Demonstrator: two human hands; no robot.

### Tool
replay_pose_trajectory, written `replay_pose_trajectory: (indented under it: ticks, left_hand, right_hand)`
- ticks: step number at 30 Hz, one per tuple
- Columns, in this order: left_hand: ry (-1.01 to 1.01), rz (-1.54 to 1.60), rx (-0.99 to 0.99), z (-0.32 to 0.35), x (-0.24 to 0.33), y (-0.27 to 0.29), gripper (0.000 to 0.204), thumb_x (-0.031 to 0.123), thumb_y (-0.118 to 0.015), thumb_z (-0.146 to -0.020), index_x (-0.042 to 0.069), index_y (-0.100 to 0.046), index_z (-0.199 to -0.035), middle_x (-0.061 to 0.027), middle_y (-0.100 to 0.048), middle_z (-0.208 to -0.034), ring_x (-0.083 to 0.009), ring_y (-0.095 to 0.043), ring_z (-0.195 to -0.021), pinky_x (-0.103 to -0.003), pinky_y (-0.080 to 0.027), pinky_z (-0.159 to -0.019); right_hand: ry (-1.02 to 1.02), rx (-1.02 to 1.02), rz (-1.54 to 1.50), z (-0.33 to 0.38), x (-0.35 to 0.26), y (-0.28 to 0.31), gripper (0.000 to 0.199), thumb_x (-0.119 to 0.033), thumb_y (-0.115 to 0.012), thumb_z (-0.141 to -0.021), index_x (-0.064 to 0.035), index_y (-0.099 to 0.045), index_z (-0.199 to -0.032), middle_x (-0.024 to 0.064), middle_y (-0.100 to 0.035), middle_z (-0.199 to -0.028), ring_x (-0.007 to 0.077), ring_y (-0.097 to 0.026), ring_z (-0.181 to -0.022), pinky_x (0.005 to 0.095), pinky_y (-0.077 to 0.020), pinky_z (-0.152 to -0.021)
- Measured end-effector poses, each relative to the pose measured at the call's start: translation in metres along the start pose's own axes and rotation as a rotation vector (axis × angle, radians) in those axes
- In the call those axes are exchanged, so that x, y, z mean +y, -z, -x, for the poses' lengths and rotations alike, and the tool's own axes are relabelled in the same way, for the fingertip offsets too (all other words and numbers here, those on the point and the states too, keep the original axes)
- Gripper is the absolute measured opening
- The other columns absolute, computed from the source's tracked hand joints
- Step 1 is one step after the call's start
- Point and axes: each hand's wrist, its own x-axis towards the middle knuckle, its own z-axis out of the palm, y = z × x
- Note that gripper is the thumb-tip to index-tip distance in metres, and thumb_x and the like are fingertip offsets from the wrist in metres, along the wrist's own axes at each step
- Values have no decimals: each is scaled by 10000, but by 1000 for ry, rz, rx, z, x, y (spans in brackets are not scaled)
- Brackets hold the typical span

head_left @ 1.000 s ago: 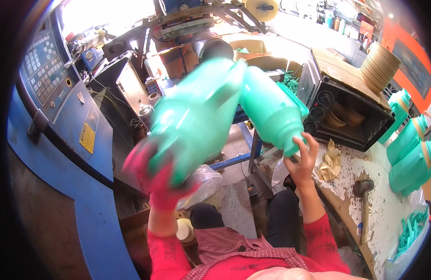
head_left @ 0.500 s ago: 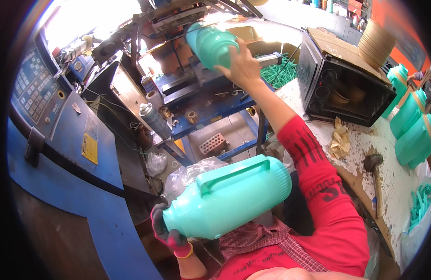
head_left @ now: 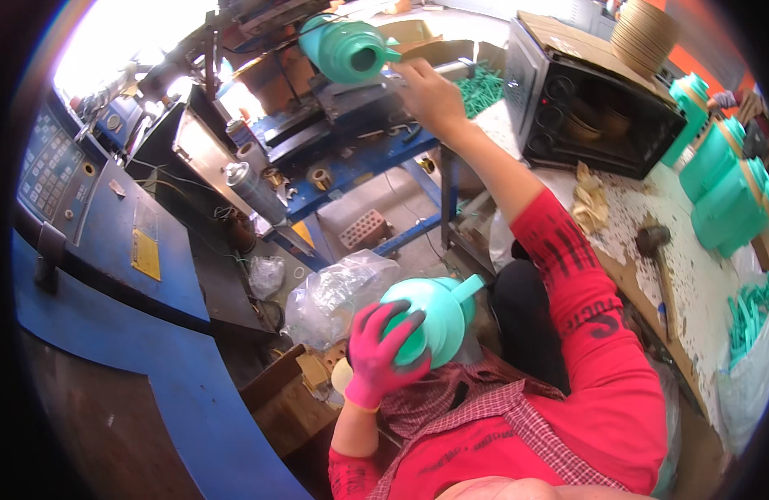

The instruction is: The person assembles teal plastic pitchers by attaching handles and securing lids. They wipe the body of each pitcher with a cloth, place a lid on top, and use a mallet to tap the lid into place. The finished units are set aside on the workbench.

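Observation:
My left hand [head_left: 383, 354], in a pink and dark grey glove, grips a turquoise plastic jug [head_left: 439, 312] around its neck, close to my chest. The jug's handle points to the upper right and its body is foreshortened. A second turquoise jug [head_left: 339, 50] lies tilted at the machine at the far end, its dark round mouth towards me. Beside that jug's mouth and handle is my bare right hand [head_left: 430, 96], with its fingers curled in. Whatever those fingers hold, if anything, cannot be made out.
A blue machine cabinet with a keypad panel [head_left: 47, 167] stands at left. A spray can [head_left: 247, 183] and tape rolls sit by the blue frame [head_left: 351, 175]. On the right bench are a small oven [head_left: 593, 108], a hammer [head_left: 655, 250] and several turquoise jugs [head_left: 734, 208].
My left hand has turned its jug from side-on to nearly end-on, neck towards me. My right hand has come off the far jug's end, and that jug's mouth now shows.

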Motion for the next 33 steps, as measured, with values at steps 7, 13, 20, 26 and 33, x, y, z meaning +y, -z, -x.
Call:
replay_pose_trajectory:
  ticks: [7, 13, 20, 26, 33]
  left_hand:
    - [180, -87, -71, 40, -2, -111, 543, 273, -800, -690, 102, -643, -1181, -147, -591, -1183, -376, -537, -1092, -464, -455, -961]
    - [328, -211, -146, 63, -2, -136, 636, 335, -784, -715, 88, -588, -1268, -167, -561, -1267, -387, -495, -1172, -470, -415, -1020]
    - [578, 106, -245, 68, 14, -114, 842, 320, -795, -743, 33, -424, -1442, -264, -356, -1493, -429, -372, -1365, -469, -329, -1121]
    - [718, 470, -123, 95, 0, -68, 729, 196, -776, -797, 22, -447, -1424, -202, -378, -1507, -327, -438, -1341, -398, -395, -1067]
    - [1176, -10, 308, 243, -123, -13, 650, 171, -748, -809, 31, -499, -1393, -182, -462, -1462, -310, -445, -1337, -399, -360, -1104]
  right_hand:
    - [-248, -247, -223, 211, 29, 119, 116, -190, -750, -805, -90, -693, -813, 106, -646, -789, 305, -652, -755, 396, -513, -681]
    - [-474, -306, -154, 251, 73, 191, 201, -255, -689, -874, -57, -714, -856, 142, -682, -803, 322, -662, -760, 398, -505, -665]
    - [-303, -18, 340, 155, 217, 197, 194, -166, -656, -885, -47, -692, -1034, 181, -691, -1003, 355, -672, -899, 424, -534, -781]
    - [-540, -570, 813, 134, 339, 176, 301, -179, -416, -969, -50, -684, -1011, 195, -694, -989, 380, -666, -928, 497, -538, -809]
    - [-669, 13, 173, 161, 164, 247, 303, -237, -547, -1011, 4, -668, -1149, 106, -706, -1053, 215, -666, -961, 340, -508, -877]
